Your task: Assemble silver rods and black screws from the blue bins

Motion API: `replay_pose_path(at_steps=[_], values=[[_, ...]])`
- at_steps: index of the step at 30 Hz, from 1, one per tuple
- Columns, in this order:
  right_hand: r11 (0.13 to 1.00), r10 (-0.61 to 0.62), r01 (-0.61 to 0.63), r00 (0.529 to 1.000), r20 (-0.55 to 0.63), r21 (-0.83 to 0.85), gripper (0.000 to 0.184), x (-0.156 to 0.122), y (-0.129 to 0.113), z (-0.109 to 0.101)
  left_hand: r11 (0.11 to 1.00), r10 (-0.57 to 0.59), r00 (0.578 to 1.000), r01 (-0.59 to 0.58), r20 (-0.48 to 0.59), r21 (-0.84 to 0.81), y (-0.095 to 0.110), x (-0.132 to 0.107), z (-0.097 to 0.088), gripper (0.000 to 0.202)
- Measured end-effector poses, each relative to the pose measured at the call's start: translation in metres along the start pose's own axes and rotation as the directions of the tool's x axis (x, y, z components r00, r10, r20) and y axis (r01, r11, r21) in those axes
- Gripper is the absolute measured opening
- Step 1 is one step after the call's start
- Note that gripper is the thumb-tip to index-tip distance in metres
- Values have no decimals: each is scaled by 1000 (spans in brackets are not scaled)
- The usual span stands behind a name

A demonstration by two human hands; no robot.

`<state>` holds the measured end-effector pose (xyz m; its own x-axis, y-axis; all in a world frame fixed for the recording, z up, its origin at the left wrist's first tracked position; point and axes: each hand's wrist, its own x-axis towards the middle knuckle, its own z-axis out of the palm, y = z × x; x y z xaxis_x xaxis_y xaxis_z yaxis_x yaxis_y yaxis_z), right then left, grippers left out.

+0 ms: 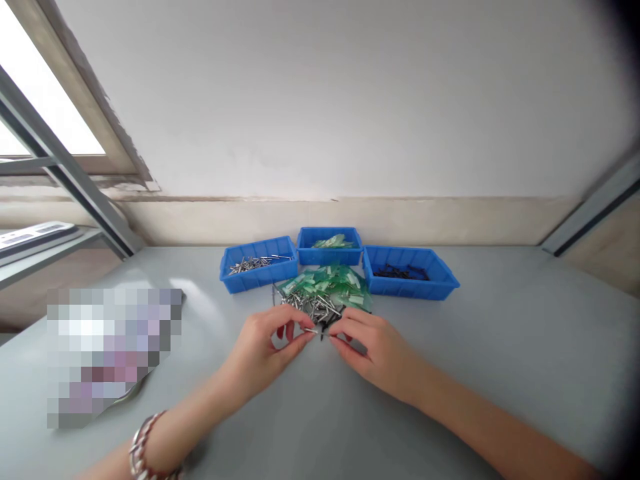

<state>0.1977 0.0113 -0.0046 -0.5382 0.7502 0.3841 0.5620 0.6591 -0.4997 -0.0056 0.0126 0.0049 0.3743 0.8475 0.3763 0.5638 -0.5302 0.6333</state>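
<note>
My left hand [273, 343] pinches one end of a thin silver metal rod [311, 331] between thumb and fingertips. Facing it, my right hand [373, 343] is closed in a pinch at the rod's other end; whether it holds a separate small piece is too fine to tell. Just beyond my fingertips lies a loose pile of silver metal rods [313, 305]. Some dark thin pieces [330, 319] lie at the near side of that pile, partly hidden by my right hand. Green plastic packets [333, 280] with pale labels are heaped directly behind the rods.
Three blue bins stand towards the wall: a left bin [260, 277] with silver rods, a middle bin [330, 256] with green packets, a right bin [410, 288] with dark thin pieces. A blurred-out flat object [115, 353] lies on the grey table [320, 427] at left.
</note>
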Motion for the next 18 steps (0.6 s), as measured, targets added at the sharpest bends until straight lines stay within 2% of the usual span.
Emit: replay_pose_path(at_steps=[5, 18], values=[[996, -51, 46, 997, -63, -74, 16, -1, -1, 1, 998, 10, 999, -12, 41, 56, -2, -1, 0, 7], [986, -105, 92, 990, -89, -139, 18, -1, -2, 1, 992, 30, 997, -39, 75, 117, -4, -1, 1, 9]])
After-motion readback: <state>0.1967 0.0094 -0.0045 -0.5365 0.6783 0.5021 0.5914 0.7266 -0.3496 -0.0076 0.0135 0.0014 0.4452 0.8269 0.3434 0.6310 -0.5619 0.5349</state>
